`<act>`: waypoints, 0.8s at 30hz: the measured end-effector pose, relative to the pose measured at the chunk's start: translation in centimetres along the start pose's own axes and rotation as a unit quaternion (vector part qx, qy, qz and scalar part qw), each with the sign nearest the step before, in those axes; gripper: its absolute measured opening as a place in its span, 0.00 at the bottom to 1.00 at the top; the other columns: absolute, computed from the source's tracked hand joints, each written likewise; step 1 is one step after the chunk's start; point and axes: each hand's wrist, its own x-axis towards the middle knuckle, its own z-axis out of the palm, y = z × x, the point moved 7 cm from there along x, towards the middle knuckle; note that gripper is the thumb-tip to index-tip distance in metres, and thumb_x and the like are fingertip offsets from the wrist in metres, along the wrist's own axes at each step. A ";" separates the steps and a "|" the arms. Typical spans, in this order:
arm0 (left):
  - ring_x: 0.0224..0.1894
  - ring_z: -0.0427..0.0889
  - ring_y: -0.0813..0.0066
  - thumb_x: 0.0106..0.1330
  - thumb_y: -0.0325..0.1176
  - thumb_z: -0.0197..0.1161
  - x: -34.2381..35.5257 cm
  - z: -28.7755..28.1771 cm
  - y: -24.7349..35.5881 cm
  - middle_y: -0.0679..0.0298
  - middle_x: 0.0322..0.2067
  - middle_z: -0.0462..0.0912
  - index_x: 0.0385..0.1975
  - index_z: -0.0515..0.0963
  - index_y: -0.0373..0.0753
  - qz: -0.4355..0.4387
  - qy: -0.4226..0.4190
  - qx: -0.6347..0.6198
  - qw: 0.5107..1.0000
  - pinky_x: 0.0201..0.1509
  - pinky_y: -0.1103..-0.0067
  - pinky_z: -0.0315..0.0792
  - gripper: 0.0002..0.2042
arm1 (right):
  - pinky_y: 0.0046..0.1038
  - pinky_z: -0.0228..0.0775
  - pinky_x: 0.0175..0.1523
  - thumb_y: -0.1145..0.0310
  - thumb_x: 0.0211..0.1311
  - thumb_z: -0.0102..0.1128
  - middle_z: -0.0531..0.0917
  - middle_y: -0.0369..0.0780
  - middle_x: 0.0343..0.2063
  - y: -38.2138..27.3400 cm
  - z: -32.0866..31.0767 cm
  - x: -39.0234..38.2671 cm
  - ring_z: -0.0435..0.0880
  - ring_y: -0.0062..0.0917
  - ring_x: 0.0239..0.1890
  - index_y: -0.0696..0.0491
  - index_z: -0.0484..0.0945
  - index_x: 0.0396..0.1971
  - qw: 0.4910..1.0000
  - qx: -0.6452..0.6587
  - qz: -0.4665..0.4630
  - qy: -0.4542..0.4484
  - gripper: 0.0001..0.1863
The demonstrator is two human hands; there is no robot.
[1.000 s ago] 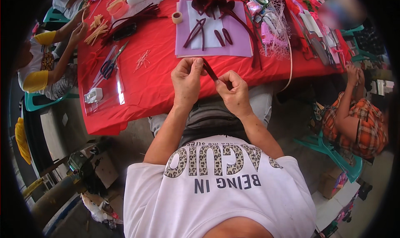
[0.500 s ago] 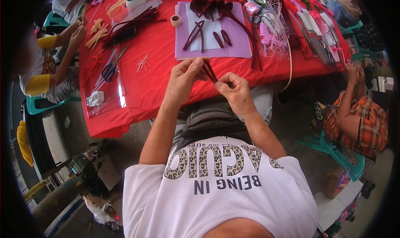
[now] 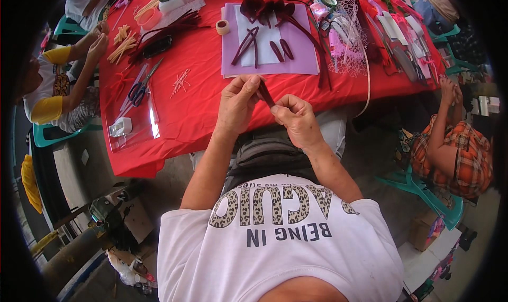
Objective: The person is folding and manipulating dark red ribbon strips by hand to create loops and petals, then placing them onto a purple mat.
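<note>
Dark maroon strip: a narrow, stiff-looking dark maroon strip (image 3: 265,93) is pinched between both hands, just in front of the near edge of the purple mat and above the desk's near edge.
Left hand: the left hand (image 3: 237,105) has its grip closed on the strip's upper part, fingertips pressed together around it.
Right hand: the right hand (image 3: 296,119) is clamped on the strip's lower end, thumb against forefinger; it sits to the right of and nearer than the left hand, the two hands almost touching.
Landmark: a flat rectangular purple mat (image 3: 304,51) lies on the red cloth-covered desk (image 3: 201,111), with a white sheet and more dark maroon pieces (image 3: 267,11) on it.
Near edge: the red cloth hangs over the desk's front edge just below the hands; both wrists are past that edge, over the person's lap.
Open room: a bare stretch of red cloth lies left of the mat, reaching to blue-handled scissors (image 3: 139,90) and a clear plastic sheet (image 3: 135,125) at the desk's left corner.
Right of the mat: white netting (image 3: 346,43) and crowded craft supplies leave little bare cloth there.
Behind the mat: a small roll of tan tape (image 3: 223,27) sits just off the mat's far left corner.
Others: a person in a yellow-sleeved shirt (image 3: 47,98) sits at the desk's left end, and a person in an orange plaid shirt (image 3: 457,154) sits well to the right.
</note>
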 end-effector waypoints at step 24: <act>0.39 0.75 0.57 0.54 0.38 0.61 12.1 -5.2 2.0 0.54 0.36 0.74 0.33 0.76 0.36 0.108 0.171 0.798 0.567 0.39 0.66 0.72 0.12 | 0.34 0.71 0.37 0.62 0.46 0.57 0.80 0.49 0.21 -4.5 -13.2 14.4 0.81 0.39 0.28 0.57 0.81 0.23 0.788 -0.568 -0.070 0.228 0.13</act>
